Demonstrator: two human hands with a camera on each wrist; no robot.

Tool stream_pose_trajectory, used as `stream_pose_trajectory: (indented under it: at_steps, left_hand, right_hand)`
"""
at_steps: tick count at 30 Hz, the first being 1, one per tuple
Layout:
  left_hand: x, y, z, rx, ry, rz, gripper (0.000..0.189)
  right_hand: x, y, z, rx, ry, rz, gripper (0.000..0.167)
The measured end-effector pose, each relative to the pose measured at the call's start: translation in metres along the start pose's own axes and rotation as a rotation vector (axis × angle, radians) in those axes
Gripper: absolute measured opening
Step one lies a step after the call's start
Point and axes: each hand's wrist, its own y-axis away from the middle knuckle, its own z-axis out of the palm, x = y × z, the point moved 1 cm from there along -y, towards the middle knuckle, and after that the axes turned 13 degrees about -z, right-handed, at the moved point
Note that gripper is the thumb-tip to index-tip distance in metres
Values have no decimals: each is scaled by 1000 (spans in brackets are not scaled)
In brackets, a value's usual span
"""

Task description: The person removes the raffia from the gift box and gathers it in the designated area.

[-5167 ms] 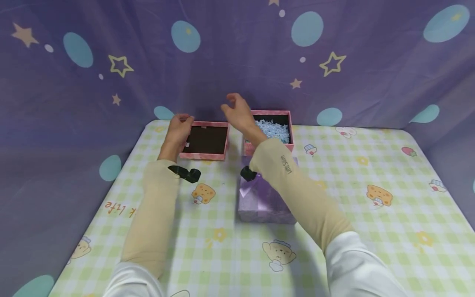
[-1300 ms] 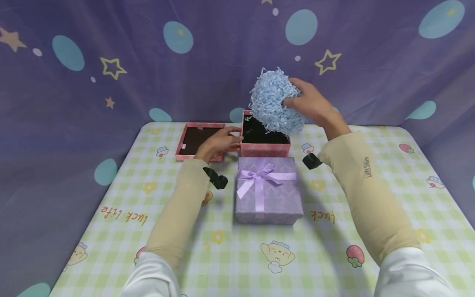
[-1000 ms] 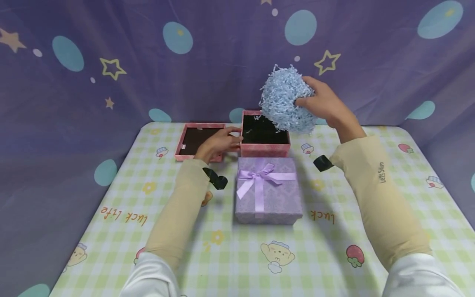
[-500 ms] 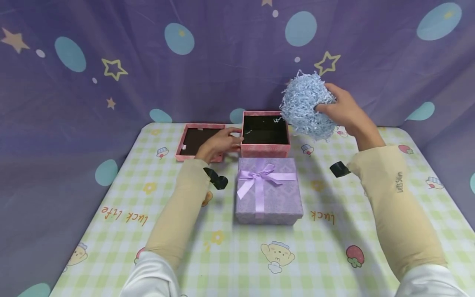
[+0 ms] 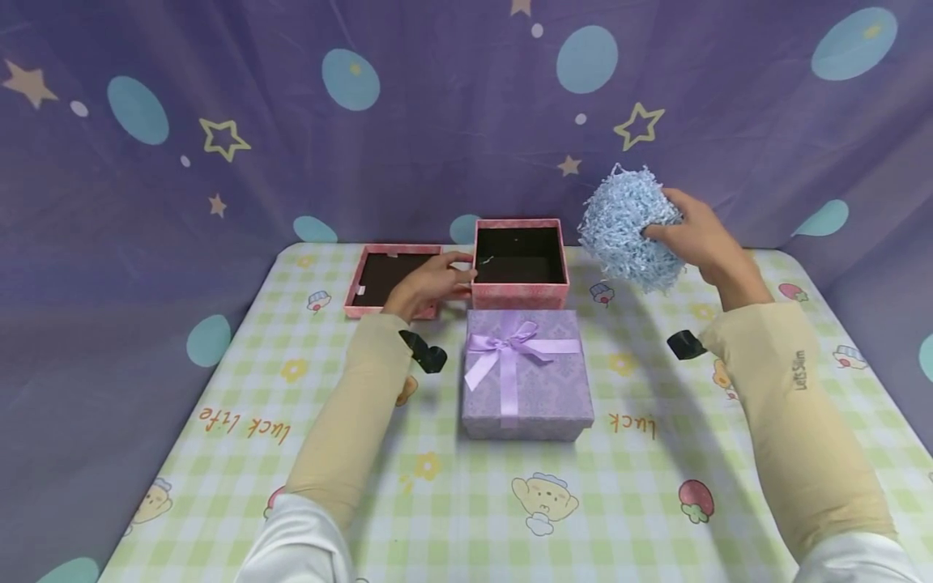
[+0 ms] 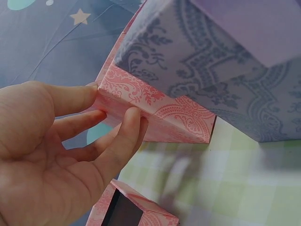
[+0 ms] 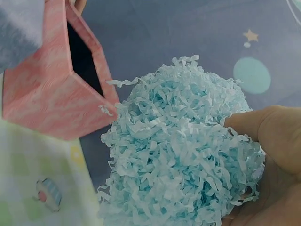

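A big clump of pale blue shredded paper (image 5: 630, 231) hangs in the air to the right of the pink box. My right hand (image 5: 703, 239) grips it from its right side, thumb and fingers sunk into the strands; some fingers are hidden behind it in the right wrist view. The lidless pink box (image 5: 521, 294) stands at the back, dark inside with a few blue shreds. Against its left outer wall rest the fingertips of my left hand (image 5: 430, 283), seen closely in the left wrist view, fingers extended and slightly bent.
Left of the box, partly behind my left hand, lies the upturned pink lid (image 5: 394, 310). A purple gift box (image 5: 528, 389) with a ribbon bow stands directly in front of the pink box. Checked cloth (image 5: 408, 526) covers the table; a purple curtain (image 5: 452, 146) hangs behind.
My right hand has lifted the shredded paper out of the pink box, then carried it rightward and lower. My left hand has shifted from the lid to the box's left side and stays there.
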Motion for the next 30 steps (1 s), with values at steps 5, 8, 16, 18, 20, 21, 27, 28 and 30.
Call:
stream_pose_trajectory:
  at_steps: [5, 8, 16, 18, 20, 21, 27, 28, 30]
  left_hand:
    - [0, 2, 0, -3, -6, 4, 54]
    - [0, 2, 0, -4, -3, 7, 53]
    - [0, 4, 0, -5, -8, 12, 53]
    - [0, 3, 0, -3, -10, 10, 53]
    - [0, 3, 0, 0, -11, 6, 52]
    - [0, 2, 0, 1, -13, 5, 52]
    - [-1, 2, -1, 3, -11, 6, 51]
    - [-1, 3, 0, 2, -10, 7, 51]
    - [-1, 3, 0, 0, -12, 9, 52]
  right_hand:
    - [20, 1, 3, -9, 15, 18, 75]
    - [34, 1, 5, -21, 34, 36, 76]
    - [67, -1, 13, -76, 72, 98, 77]
    - [75, -2, 16, -85, 85, 108, 77]
    - [81, -4, 19, -93, 119, 118, 76]
    - [84, -5, 21, -95, 139, 121, 76]
    - [96, -11, 28, -88, 261, 73, 74]
    - [97, -12, 29, -94, 277, 67, 74]
    - [99, -13, 29, -112, 295, 67, 74]
